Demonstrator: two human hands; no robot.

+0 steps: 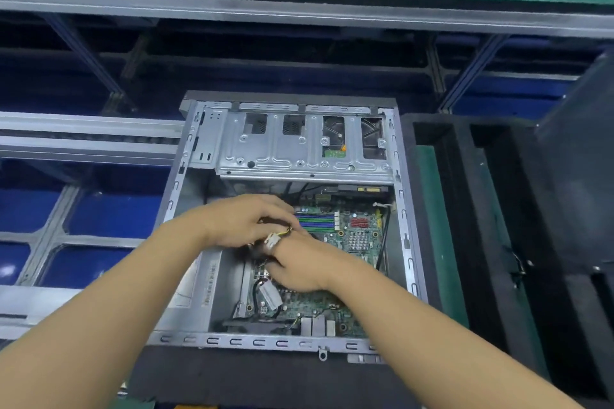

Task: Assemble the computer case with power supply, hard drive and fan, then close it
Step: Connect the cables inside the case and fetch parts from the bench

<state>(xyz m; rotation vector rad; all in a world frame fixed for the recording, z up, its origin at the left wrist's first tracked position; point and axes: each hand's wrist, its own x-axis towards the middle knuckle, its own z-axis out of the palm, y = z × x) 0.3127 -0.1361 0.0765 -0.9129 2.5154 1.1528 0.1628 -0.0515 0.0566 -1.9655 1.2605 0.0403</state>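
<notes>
With bare forearms stretched in over the near rim, works both hands inside the open computer case [265,341]. Pinches a white connector [272,240] with yellow wires between thumb and forefinger of the right hand [300,264], at the case's centre. Curls the left hand [244,219] just beyond it, fingers bent over what seems a dark cable bundle [254,251]; cannot tell through the blur whether they grip it. Shows the green motherboard [358,237] on the case floor right of the hands, the metal drive cage [292,146] across the case's far end, the hard drive [334,139] glimpsed through one cage opening. Keeps a black foam tray [485,209] beside the case's right wall.
</notes>
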